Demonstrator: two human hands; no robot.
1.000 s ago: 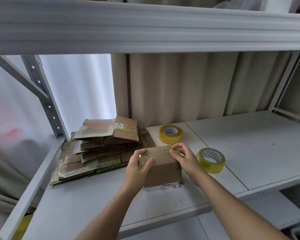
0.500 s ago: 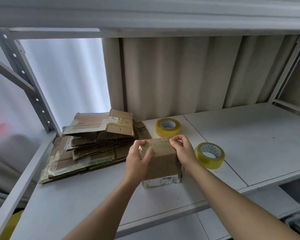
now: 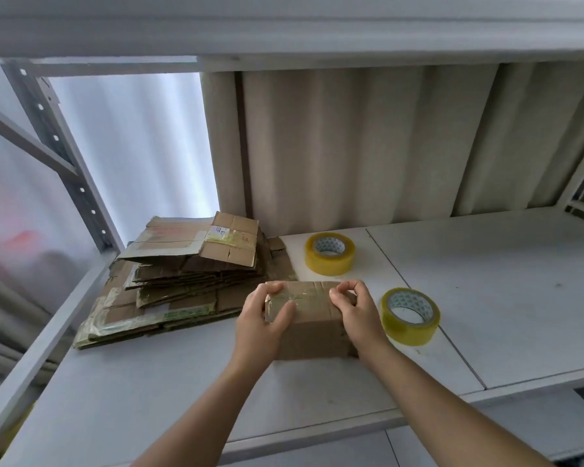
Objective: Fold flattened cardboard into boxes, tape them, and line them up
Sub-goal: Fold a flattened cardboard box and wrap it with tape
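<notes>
A small folded brown cardboard box (image 3: pixel 312 326) stands on the white shelf (image 3: pixel 486 298), its top seam covered with clear tape. My left hand (image 3: pixel 263 318) grips the box's left end, thumb on the taped top. My right hand (image 3: pixel 354 311) grips the right end with curled fingers over the top edge. A stack of flattened cardboard (image 3: pixel 186 271) lies to the left, behind the box. Two yellow tape rolls lie flat: one (image 3: pixel 330 253) behind the box, the other (image 3: pixel 410 315) just right of my right hand.
A low upper shelf beam (image 3: pixel 284 25) runs overhead. A grey perforated upright (image 3: pixel 64 156) stands at the left. A beige curtain (image 3: pixel 368 146) hangs behind. The shelf's front edge is close below the box.
The box has been lowered and now rests flat on the shelf; the label strip on its front face no longer shows. Both hands kept their hold on its ends.
</notes>
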